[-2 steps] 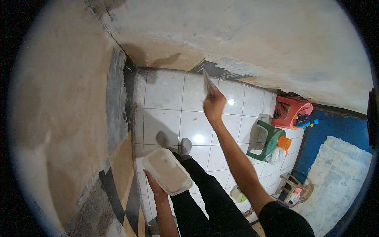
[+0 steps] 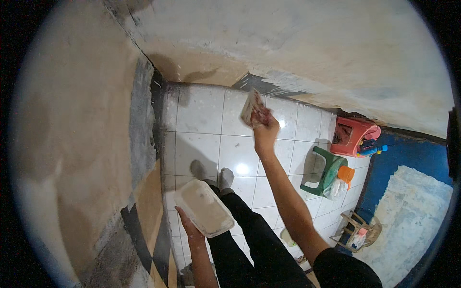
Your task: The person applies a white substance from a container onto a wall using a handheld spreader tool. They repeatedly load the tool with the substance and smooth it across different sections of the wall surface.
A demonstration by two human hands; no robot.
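Observation:
My left hand (image 2: 191, 226) grips the lower left edge of a shallow white plastic tub (image 2: 180, 196), its fingers hidden beneath. Pale putty (image 2: 207, 211) is spread over the inside of the tub, with smears along the rim. My right hand (image 2: 265, 132) is closed on a putty knife (image 2: 250, 106), smeared by motion, with a pale blade and reddish-brown marks near the fingers. The knife is in front of the far wall (image 2: 331, 57), just below a dark unplastered patch (image 2: 269, 85); whether it touches the wall I cannot tell.
Another wall (image 2: 86, 120) rises close on my left. At right on the white tiled floor (image 2: 197, 110) stand a red stool (image 2: 343, 139) with bottles, a green stool (image 2: 329, 173) with an orange cup (image 2: 345, 174), and a small wooden chair (image 2: 355, 230). A pale bucket (image 2: 287, 237) sits behind my right forearm.
The putty knife has turned from nearly edge-on to showing its flat side, and its tip has dropped slightly away from the wall's dark patch. My left hand and the tub stay almost still.

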